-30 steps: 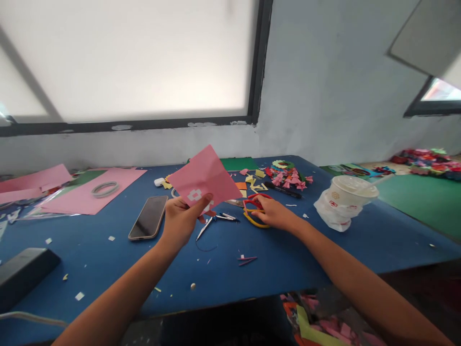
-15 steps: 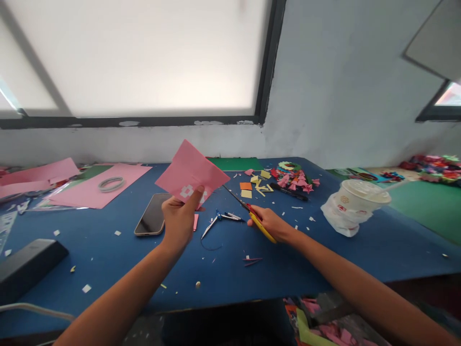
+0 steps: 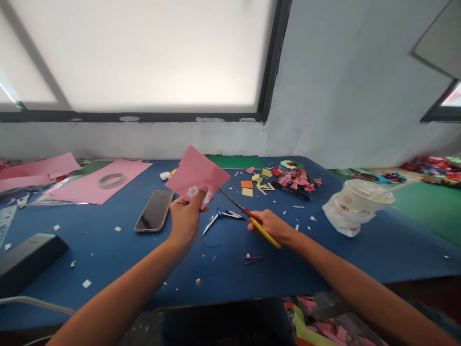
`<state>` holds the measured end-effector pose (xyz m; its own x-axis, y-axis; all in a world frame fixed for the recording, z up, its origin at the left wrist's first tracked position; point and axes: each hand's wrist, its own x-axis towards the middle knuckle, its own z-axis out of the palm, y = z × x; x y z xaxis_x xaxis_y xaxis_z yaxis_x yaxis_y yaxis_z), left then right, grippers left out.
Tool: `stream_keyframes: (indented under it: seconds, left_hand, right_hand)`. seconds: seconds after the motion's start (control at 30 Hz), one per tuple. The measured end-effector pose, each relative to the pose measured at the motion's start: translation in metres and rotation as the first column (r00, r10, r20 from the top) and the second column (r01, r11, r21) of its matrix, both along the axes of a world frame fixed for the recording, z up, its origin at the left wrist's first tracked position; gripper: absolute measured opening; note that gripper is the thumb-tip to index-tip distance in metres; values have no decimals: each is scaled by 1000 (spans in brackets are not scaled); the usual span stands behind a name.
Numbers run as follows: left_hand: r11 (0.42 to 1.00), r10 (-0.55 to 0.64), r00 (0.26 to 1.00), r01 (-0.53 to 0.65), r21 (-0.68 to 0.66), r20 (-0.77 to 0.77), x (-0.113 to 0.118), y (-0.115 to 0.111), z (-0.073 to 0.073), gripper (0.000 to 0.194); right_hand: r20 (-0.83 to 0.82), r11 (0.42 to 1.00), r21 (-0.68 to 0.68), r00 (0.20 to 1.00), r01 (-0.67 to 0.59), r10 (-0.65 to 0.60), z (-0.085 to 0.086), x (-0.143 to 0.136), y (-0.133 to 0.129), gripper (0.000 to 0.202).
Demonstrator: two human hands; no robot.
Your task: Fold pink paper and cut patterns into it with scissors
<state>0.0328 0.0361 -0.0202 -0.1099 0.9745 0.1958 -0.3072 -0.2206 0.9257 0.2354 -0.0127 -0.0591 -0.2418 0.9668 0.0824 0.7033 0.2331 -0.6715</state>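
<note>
My left hand (image 3: 188, 211) pinches a square of pink paper (image 3: 198, 168) by its lower corner, thumb in front. White square marks show on the paper beside the thumb. In my right hand (image 3: 268, 223) is a pair of scissors (image 3: 266, 233) with yellow and red handles. Their blades point up and left, the tips at the paper's right lower edge; whether they touch it I cannot tell. Below the blades a compass (image 3: 218, 215) lies on the blue table (image 3: 281, 274). Left of my left hand lies a phone (image 3: 154, 211).
A cup in a plastic bag (image 3: 355, 204) stands at the right. Orange and yellow paper squares (image 3: 247, 188), a black marker (image 3: 290, 191) and pink paper flowers (image 3: 297, 180) lie farther back. At the left are a tape roll (image 3: 111, 180) on pink sheets (image 3: 82, 190) and a black box (image 3: 32, 259).
The pink paper and my left hand have moved slightly right and down, uncovering more of the phone. The scissor tips now lie lower along the paper's right edge.
</note>
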Motion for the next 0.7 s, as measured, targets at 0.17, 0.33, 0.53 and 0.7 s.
stream_keyframes:
  seconds: [0.17,0.33,0.53,0.7]
  left_hand:
    - [1000,7,1000,-7,16,17,2,-2,-2,20]
    - [998,28,998,-31,50,57,2,-2,0,19]
    - [998,21,996,-27,61,83,1,0,1,20]
    - [999,17,999,-18,34,51,2,0,-2,20]
  right_hand:
    - [39,1000,-13,999,10,-9,5,-1,-3,40]
    - [53,1000,-20,998,18,-16,6,1,-3,43]
    - [66,1000,6,998,10,-11,-1,6,0,48]
    - [46,998,-32,998,-49,51,-4,8,0,54]
